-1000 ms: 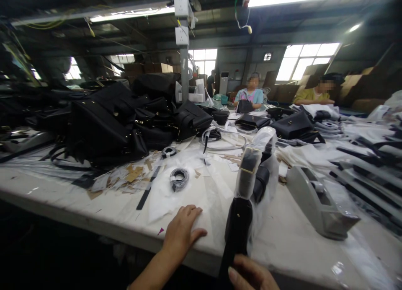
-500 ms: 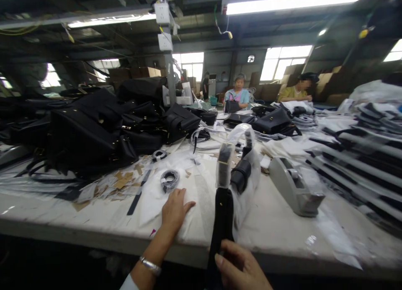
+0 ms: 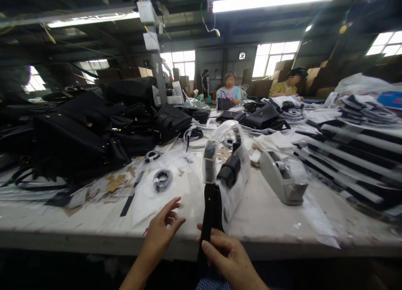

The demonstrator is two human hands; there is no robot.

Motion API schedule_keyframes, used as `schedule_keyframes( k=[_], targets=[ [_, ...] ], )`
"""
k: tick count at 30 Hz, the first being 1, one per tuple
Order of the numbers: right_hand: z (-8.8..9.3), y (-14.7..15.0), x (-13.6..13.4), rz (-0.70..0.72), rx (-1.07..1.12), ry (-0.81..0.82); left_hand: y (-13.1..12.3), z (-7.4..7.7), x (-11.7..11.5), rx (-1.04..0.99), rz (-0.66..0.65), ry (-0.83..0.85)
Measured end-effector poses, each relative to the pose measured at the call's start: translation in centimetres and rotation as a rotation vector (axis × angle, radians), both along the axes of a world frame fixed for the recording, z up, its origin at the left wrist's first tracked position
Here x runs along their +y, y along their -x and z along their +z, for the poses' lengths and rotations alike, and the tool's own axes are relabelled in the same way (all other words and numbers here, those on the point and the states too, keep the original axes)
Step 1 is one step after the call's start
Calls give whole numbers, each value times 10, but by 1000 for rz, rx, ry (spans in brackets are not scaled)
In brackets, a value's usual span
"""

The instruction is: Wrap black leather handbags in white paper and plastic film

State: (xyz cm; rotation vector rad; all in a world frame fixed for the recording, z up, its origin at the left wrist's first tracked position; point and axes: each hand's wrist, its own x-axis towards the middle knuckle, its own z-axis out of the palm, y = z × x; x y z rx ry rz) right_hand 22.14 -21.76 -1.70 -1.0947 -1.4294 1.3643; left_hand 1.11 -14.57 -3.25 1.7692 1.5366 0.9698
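Observation:
A black handbag [image 3: 230, 171], partly covered in clear plastic and white wrap, stands at the table's front edge. From it a black strap [image 3: 206, 223] runs down toward me, and my right hand [image 3: 224, 252] pinches this strap between thumb and fingers. My left hand [image 3: 165, 223] hovers to the left of the bag, fingers curved and apart, holding nothing. Just beyond it a wrapped coil of strap [image 3: 162, 180] lies on white sheet material [image 3: 144, 206]. The strap's lower end is out of sight below the table edge.
A grey tape dispenser [image 3: 284, 179] stands right of the bag. Black bags [image 3: 69, 135] are heaped at the left, near brown paper scraps [image 3: 114, 183]. Wrapped black pieces [image 3: 354, 156] are stacked at the right. Two people [image 3: 230, 93] sit across the table; another stands farther back.
My left hand has lifted off the sheet and drawn back toward me, its fingers curving. My right hand keeps its grip on the strap. The view has shifted to the right.

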Motion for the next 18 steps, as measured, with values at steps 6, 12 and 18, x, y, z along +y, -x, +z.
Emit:
schedule_keyframes(
  k=[6,12,18],
  targets=[
    [7,4,-5,-26,-34,-66,1,-3,-66,-252,-141,221],
    [-1,5,-7,-19,-16,16,-13,-11,-75,-416,-157,320],
    [-2,2,-7,-15,-10,23,-34,5,-73,-576,-64,338]
  ],
)
